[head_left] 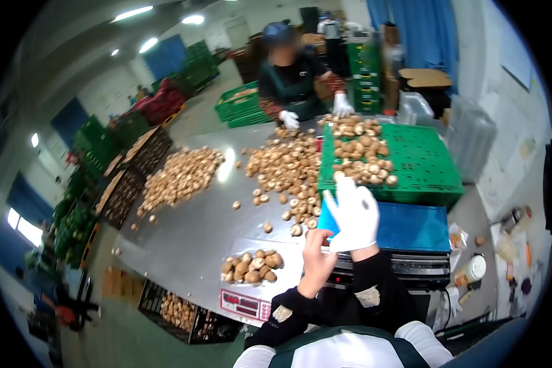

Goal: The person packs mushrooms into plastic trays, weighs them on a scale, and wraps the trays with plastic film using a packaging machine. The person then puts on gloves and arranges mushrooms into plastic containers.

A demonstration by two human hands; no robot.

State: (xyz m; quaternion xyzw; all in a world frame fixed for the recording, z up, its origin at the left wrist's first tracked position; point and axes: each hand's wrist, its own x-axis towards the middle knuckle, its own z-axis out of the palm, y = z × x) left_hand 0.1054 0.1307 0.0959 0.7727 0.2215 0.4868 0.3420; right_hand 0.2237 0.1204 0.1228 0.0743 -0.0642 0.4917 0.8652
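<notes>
My left hand [318,260] is bare, its fingers pinched at the cuff edge of the white glove [357,224] on my right hand [353,211]. The gloved right hand is open, fingers stretched toward the green crate, with a dark spot on the glove. Both hands are above a blue surface [411,227] on a black machine [420,270]. Left of them, a pack of brown mushrooms [250,267] rests on a scale with a red and white display panel [245,303].
Mushroom piles [285,162] cover parts of the metal table [190,236]. Loose mushrooms lie on an upturned green crate [420,156]. Across the table, a co-worker [288,80] in white gloves reaches to mushrooms. Black crates [150,297] stand below the left edge.
</notes>
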